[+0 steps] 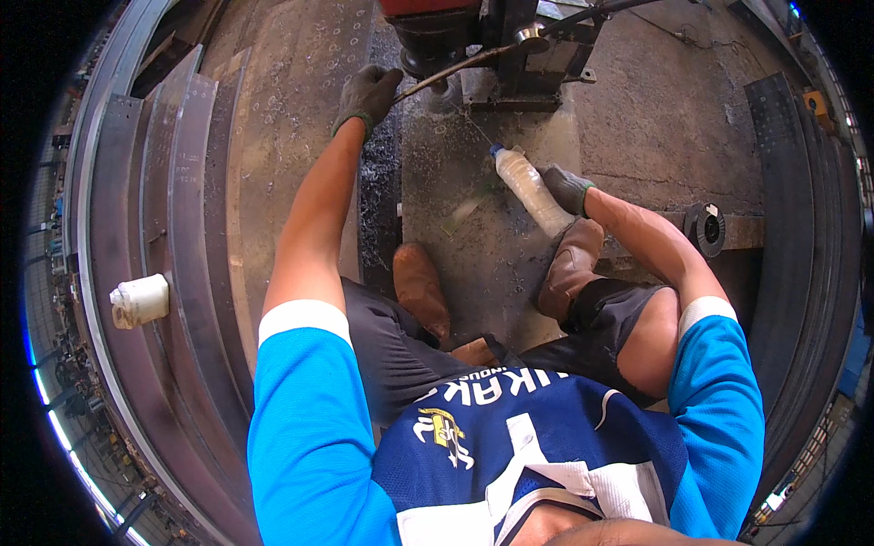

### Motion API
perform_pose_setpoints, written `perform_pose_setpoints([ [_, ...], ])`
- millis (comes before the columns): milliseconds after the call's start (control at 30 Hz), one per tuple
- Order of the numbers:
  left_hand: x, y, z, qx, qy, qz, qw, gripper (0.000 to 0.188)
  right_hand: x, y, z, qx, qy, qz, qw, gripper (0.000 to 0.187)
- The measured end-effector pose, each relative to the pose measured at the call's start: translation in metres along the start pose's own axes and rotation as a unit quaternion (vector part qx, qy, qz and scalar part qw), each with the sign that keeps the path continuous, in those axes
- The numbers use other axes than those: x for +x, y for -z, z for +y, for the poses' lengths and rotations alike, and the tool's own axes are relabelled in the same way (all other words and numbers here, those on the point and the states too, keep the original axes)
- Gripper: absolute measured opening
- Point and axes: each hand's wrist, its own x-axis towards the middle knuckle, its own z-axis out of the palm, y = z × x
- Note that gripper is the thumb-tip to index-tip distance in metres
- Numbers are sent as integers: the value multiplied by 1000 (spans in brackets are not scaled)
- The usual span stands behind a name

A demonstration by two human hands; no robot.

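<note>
Steel beams edge both sides; the right boot crowds the bottle clasped in the right hand, with bare plate leaving room leftward; the left hand wraps the lever near the drill; the step seems to be wetting the drilling spot, calling for steady aim.

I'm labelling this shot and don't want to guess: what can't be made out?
All in the head view:
- Red-and-black machine: top cut off by the upper edge.
- Long rod: far end cut off there too; near end hidden by the left hand.
- Right hand: fingertips hidden behind the bottle.
</note>
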Motion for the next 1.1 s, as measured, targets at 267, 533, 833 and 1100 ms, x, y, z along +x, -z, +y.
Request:
perform_pose_setpoints([
  [267,-2,0,3,1,15,-12,1000,52,3,-4,3,122,3,39,992,41],
  [533,8,-13,-12,-24,-21,6,999,51,-27,16,-50,118,3,27,993,38],
  [833,8,-20,-10,-36,-8,20,999,50,-18,11,-46,61,-118,-1,991,50],
  [1100,20,-27,-23,-86,6,-2,996,42,-22,15,-56,-41,-69,-18,997,44],
])
